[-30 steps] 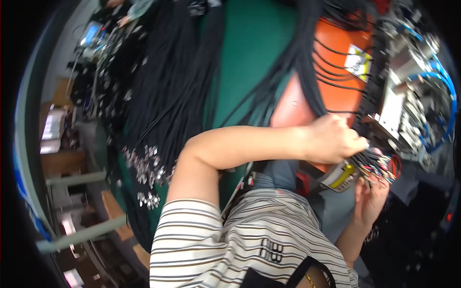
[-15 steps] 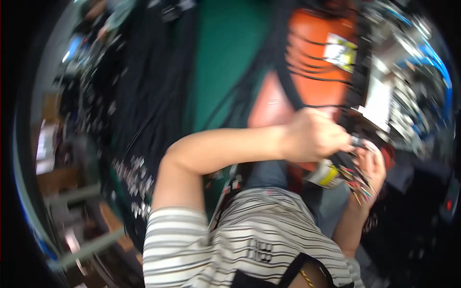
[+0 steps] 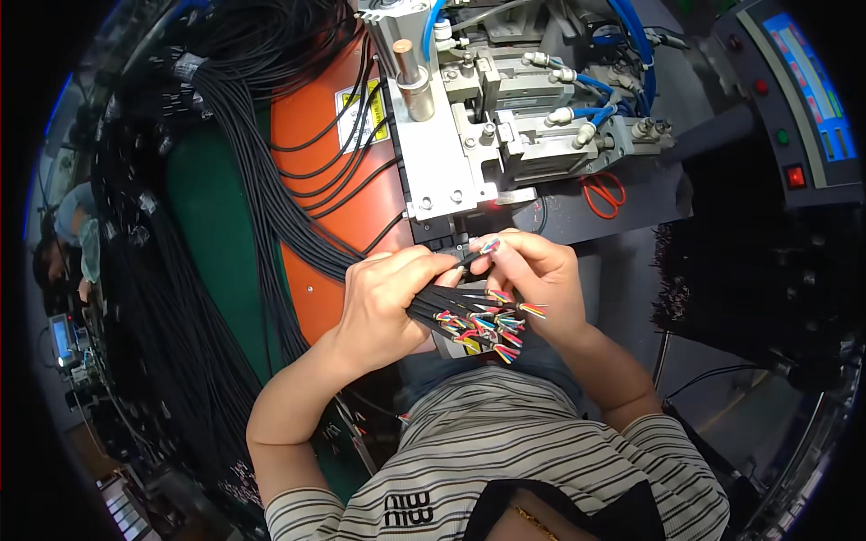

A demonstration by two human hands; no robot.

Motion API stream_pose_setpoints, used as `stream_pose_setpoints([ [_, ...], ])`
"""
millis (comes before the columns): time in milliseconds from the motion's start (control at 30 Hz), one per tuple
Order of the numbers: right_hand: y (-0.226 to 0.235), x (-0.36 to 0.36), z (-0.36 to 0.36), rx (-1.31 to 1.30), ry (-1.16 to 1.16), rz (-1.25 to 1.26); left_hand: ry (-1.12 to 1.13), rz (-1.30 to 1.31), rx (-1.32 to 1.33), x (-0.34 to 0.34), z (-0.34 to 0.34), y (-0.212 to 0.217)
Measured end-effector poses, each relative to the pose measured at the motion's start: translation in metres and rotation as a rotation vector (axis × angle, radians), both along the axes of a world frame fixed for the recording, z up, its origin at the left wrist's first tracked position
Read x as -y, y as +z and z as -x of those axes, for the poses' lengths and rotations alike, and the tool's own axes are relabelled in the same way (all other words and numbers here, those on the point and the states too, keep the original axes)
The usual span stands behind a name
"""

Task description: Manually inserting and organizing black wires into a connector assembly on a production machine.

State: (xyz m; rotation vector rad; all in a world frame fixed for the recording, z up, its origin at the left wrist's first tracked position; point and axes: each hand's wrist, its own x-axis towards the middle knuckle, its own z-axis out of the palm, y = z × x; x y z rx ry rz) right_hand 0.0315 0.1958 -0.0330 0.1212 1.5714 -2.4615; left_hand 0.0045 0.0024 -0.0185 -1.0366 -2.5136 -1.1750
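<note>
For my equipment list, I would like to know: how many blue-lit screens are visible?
2: one large screen on the control panel at right, one small screen at far left. Others may be hidden.

left hand (image 3: 383, 302) grips black cables (image 3: 442, 311), right hand (image 3: 550, 284) pinches one end (image 3: 490, 246).

Machine (image 3: 546, 158) cropped above; leftmost screen (image 3: 61, 341) seems illegible.
</note>
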Motion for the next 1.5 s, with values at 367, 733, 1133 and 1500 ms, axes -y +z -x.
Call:
stream_pose_setpoints([
  [367,-0.003,0.004,0.002,-0.044,-0.051,0.036,0.011,0.018,-0.086,-0.002,-0.007,0.004],
  [733,-0.01,0.006,0.003,-0.688,-0.145,-0.637,0.012,0.226,-0.106,-0.008,-0.009,0.013],
  [1133,-0.005,-0.011,0.012,-0.081,0.246,0.041,-0.013,0.228,-0.1,-0.004,-0.006,0.009],
  [1500,-0.004,-0.022,0.022,-0.047,0.314,-0.046,-0.102,0.064,0.002,-0.005,0.002,0.003],
])
